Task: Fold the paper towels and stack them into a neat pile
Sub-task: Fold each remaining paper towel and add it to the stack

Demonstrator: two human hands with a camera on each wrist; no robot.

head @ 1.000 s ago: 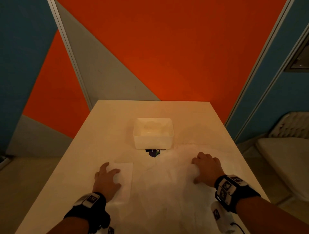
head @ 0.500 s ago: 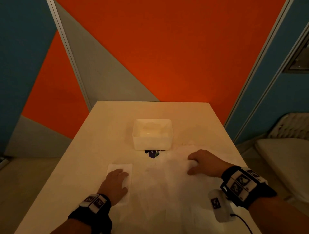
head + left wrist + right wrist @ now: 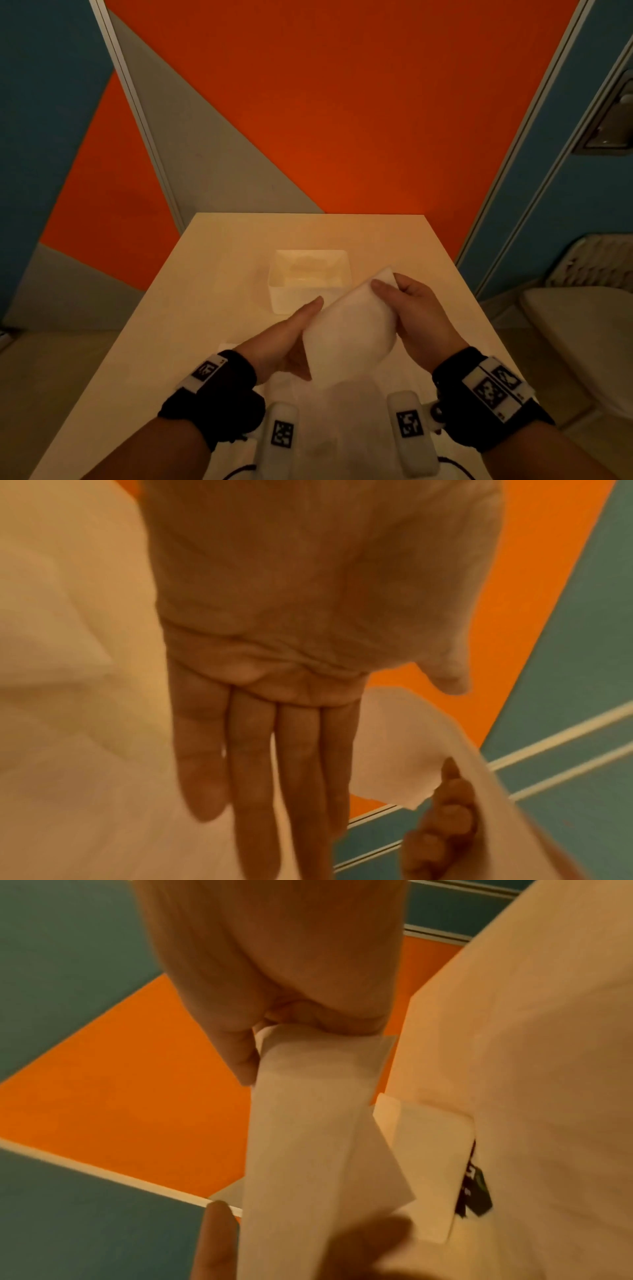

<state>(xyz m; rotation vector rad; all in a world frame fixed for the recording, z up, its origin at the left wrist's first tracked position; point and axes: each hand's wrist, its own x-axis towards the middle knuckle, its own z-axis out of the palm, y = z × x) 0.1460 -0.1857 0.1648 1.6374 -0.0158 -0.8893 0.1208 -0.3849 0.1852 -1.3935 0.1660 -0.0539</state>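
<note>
A white paper towel [image 3: 349,335] hangs in the air above the table [image 3: 205,274], between both hands. My right hand [image 3: 385,284] pinches its upper far corner; the right wrist view shows that pinch [image 3: 274,1042] with the sheet [image 3: 301,1137] trailing away from it. My left hand [image 3: 303,322] lies against the sheet's left edge with straight fingers, and the left wrist view shows its flat palm [image 3: 267,750], thumb out, beside the towel [image 3: 394,750]. A folded towel [image 3: 227,346] lies on the table, mostly hidden behind the left wrist.
A white open box [image 3: 308,274] stands mid-table just beyond the hands, also seen as the box [image 3: 428,1150] from the right wrist. More white sheets [image 3: 308,394] lie spread on the table below the hands. A chair [image 3: 582,325] stands to the right of the table.
Both hands left the table. The left came off the folded towel, the right lifted a sheet, and they met in the air in front of the box.
</note>
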